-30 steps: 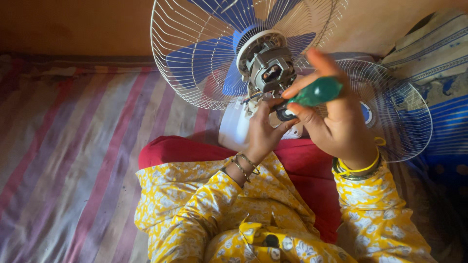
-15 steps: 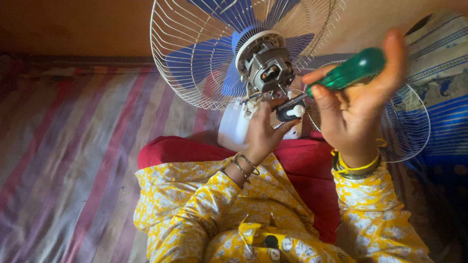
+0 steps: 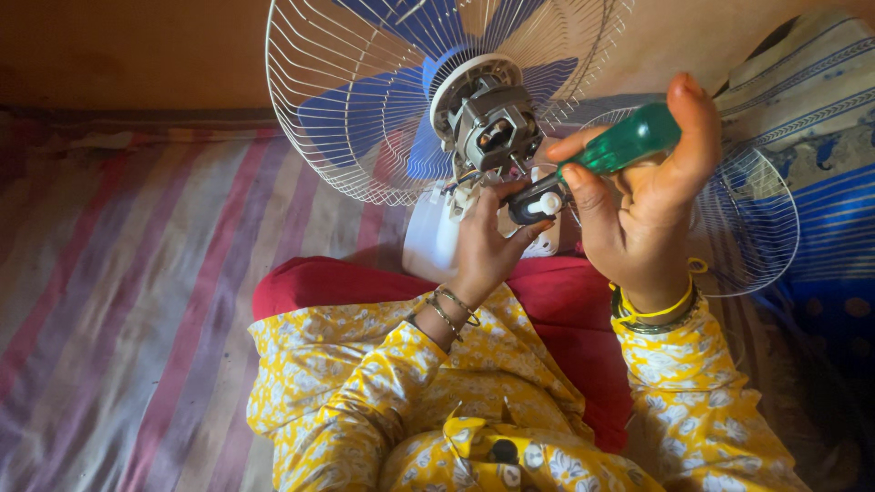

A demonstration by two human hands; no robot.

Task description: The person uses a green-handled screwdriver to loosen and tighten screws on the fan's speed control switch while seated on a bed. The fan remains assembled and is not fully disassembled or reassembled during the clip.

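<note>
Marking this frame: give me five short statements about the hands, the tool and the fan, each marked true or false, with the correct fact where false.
1. The right hand holds a green-handled screwdriver. True.
2. The left hand rests flat on the striped cloth. False: it is raised at the small black and white part below the fan motor.
3. The fan motor is bare, with no rear cover over it. True.
4. The fan blades are red. False: they are blue, behind a white wire guard.
5. Both wrists are bare. False: there are bangles on the left wrist and a yellow band on the right.
</note>
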